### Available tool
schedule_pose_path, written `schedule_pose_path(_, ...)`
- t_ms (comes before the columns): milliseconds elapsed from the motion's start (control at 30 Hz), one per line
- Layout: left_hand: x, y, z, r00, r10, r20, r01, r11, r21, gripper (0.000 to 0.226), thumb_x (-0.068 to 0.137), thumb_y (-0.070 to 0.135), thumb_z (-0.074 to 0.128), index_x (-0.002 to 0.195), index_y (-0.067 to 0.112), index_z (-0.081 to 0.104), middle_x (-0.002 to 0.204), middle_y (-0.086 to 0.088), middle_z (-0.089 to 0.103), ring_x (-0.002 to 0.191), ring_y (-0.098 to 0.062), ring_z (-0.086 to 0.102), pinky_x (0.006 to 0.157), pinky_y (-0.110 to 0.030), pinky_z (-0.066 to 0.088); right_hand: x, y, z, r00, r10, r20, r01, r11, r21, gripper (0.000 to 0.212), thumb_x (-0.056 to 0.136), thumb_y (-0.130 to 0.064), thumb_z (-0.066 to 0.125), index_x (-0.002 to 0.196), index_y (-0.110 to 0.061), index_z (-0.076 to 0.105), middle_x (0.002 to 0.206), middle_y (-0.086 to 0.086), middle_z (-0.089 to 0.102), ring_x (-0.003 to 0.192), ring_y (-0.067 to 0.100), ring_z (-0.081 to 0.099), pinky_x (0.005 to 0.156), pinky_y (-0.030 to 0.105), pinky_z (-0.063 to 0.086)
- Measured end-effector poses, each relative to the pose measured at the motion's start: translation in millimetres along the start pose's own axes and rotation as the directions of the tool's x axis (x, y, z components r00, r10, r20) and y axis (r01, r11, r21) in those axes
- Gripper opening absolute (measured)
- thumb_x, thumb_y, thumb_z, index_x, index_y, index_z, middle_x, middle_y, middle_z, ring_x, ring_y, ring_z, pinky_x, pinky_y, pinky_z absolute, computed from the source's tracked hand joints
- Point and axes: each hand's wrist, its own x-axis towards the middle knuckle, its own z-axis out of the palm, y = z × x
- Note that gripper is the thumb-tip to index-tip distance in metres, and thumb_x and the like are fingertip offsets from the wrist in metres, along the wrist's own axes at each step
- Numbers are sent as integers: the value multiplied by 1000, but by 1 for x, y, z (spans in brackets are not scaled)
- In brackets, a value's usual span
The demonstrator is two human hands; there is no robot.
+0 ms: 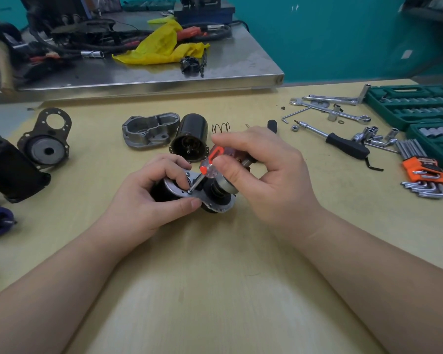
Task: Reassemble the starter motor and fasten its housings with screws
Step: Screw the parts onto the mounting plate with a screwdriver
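From the head view, the left hand [154, 198] grips the black-and-silver starter motor assembly [205, 198] near table centre, while the right hand [261, 169] pinches the clear, orange-capped screwdriver [210, 163], its tip on a small silver screw [189, 191]. Held at a slant, the tip could well slip out and the screw roll away; the loose grey cast housing [150, 131] waits farther back.

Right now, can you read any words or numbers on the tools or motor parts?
None can be read.
Orange plastic holder of the hex keys: dark marks, too blurred.
Green plastic socket case: no readable text.
Clear red-handled screwdriver: no text visible.
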Motion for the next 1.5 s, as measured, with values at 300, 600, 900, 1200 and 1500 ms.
schedule_pose_path(300,0,1,0,1000,3,-6,-3,1000,11,32,69,28,90,85,14,66,128,-13,61,119,-39,61,106,-71,42,1,1,-2,1000,23,-10,-23,1000,10,28,97,-14,76,125,-12,75,104,-14,70,99,11,68,89,25,51)
schedule_pose_path(600,0,2,0,1000,9,-6,-9,1000,24,30,69,28,90,83,17,65,127,-14,61,120,-37,61,108,-69,41,-1,0,-4,999,24,24,-23,999,-34,31,99,-9,68,130,-6,74,116,0,73,111,18,68,95,37,56)
schedule_pose_path(900,0,2,0,1000,11,-2,-11,1000,13,31,70,27,90,85,14,66,128,-16,60,120,-38,61,107,-69,41,0,1,-2,1000,10,-14,-10,1000,18,25,100,-14,72,123,-7,77,115,2,73,109,15,70,96,32,54)
schedule_pose_path(1200,0,2,-1,1000,3,6,-3,1000,21,33,70,28,89,87,13,66,128,-14,61,120,-38,61,107,-69,41,1,-1,-1,1000,23,-9,-23,1000,5,23,98,-17,76,120,-13,77,101,-6,73,97,12,68,87,28,50)
schedule_pose_path(1500,0,1,1,1000,-1,4,1,1000,15,31,70,27,90,86,14,66,128,-13,61,120,-37,61,107,-69,41,0,-2,-3,1000,24,1,-24,999,27,26,97,-12,74,123,-15,74,104,-10,71,99,10,69,88,27,54)
